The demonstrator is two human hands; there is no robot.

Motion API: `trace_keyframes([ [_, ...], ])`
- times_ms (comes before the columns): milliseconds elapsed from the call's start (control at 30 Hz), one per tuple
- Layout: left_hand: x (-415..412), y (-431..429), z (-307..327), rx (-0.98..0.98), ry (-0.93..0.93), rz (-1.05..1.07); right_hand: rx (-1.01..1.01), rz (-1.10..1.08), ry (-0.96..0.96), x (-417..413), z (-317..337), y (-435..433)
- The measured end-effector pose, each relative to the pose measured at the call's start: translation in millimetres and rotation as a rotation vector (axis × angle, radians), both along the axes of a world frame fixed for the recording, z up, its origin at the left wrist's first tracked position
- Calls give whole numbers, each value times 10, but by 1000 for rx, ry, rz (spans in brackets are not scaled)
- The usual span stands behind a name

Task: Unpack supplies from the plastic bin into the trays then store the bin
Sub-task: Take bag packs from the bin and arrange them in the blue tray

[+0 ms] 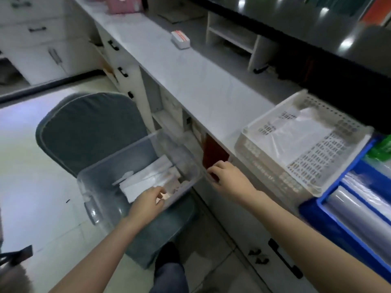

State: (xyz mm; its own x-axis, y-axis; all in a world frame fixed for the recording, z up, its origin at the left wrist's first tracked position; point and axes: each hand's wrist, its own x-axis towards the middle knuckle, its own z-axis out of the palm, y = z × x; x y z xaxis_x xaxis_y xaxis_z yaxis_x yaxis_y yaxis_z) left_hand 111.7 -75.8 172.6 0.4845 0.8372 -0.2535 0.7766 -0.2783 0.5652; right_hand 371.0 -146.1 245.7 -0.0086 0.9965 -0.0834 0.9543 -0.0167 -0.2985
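**binwatcher:** The left hand [148, 197] was down inside the plastic bin [95, 182], thumb and fingers curled in on a small pinkish packet [163, 195] near the bin's front right corner. It looked like a pinch rather than a full fist. The right hand [227, 176] was at the bin's right rim with curled fingers, but it was too blurry there, so I couldn't tell if it gripped the rim or just rested beside it.

**traynerd:** And where did the stuff have to go?

**binwatcher:** The bin sat on a green chair [88, 127] below the counter [201, 81]. The white tray [273, 166] was up on that counter, to the right of the bin and higher, with a blue tray [317, 208] just beside it further right. So anything leaving the bin had to go up and rightward over the right wall.

**traynerd:** So the wrong hand had the packet?

**binwatcher:** Kinda, imo. The right hand was nearer the trays, while the left was the one in the bin. The long white packs [146, 176] lay diagonally, running from near-left to far-right, so their far ends already pointed roughly trayward. I'd guess a cross-body lift or a handoff came next.
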Motion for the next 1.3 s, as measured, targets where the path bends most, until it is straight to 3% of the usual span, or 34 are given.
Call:
trace_keyframes([
  [300, -661, 707, -915, -252, 70, 216, -321, 128, 64, -741, -1112, 1357],
  [467, -597, 1133, -1581, -384, 96, 250, -510, 224, -20, -1005, -1930, 1855],
  [800, -309, 1637, -2874, -445, 241, 273, -489, 411, -191, -1464, -3373, 2403],
  [933, -300, 1658, -3080, -316, 273, 310, -487, 475, -282, -1484, -3637, 2557],
  [1300, -291, 1737, -2986, -351, 220, 109, -522, 461, -264, -1290, -3538, 2556],
])
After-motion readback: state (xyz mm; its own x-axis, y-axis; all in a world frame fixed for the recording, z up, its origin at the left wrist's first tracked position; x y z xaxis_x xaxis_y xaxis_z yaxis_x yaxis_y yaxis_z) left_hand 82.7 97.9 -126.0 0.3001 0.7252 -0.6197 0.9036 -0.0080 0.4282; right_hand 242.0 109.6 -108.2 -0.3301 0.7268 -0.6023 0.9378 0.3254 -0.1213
